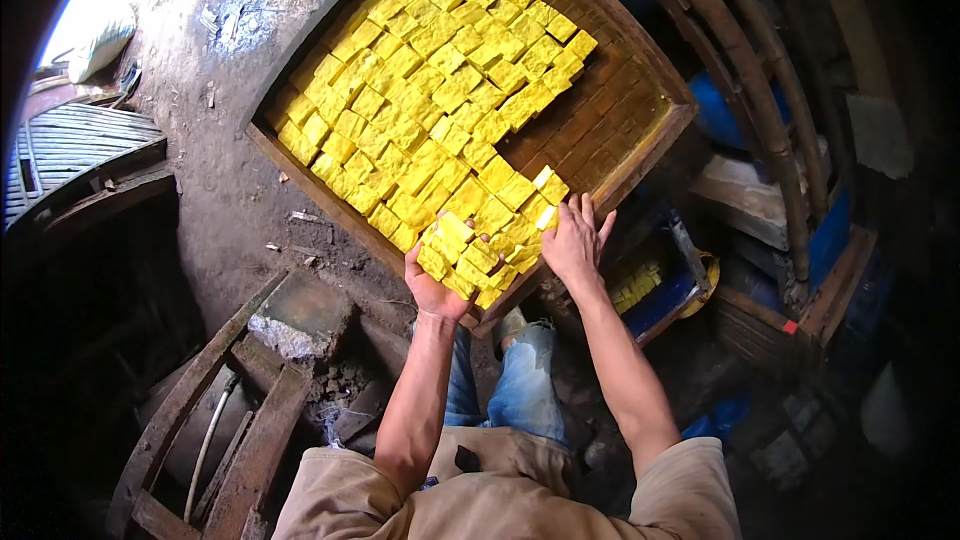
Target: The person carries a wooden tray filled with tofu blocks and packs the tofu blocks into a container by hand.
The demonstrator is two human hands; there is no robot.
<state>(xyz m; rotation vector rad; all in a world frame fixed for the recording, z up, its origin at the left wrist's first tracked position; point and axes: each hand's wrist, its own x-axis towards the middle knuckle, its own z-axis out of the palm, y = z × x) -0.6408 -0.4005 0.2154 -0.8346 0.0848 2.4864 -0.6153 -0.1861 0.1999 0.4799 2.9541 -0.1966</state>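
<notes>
Yellow tofu blocks (420, 100) lie in close rows in a wooden tray (630, 165). At the tray's near corner, my left hand (437, 290) is palm up, with a small stack of tofu blocks (455, 250) resting on its palm and fingers. My right hand (575, 245) is at the near right side, its thumb and fingertips against a pale-faced tofu block (547, 218). That block appears tilted on edge beside another upright one. Part of my left hand's fingers is hidden by the tofu.
Bare slatted tray floor shows at the right. A blue container with yellow pieces (638, 287) stands below the tray's right side. Bamboo poles (765, 90) rise at the right. A wooden frame (260, 440) and a stone block (305, 315) are at lower left.
</notes>
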